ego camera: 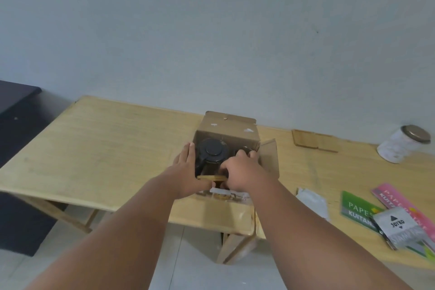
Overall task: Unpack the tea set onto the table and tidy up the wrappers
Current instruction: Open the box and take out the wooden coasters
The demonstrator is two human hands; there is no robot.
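**While the tabletop (106,148) waits, the box (227,135) sits packed**

Black teapot (213,152) sits inside the open box, left side. Likely to brace it, the left hand (186,172) presses straight fingers (188,155) on the box's left wall; the right hand (240,173) curls inside beside the teapot, its grasp hidden.

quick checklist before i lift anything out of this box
1. box flaps open: ok
2. teapot lid seated: ok
3. left hand flat against the box's side, steadying it: ok
4. right hand grip on the wooden piece: cannot tell, the fingers hide it
5. bare table left of the box for setting things down: ok
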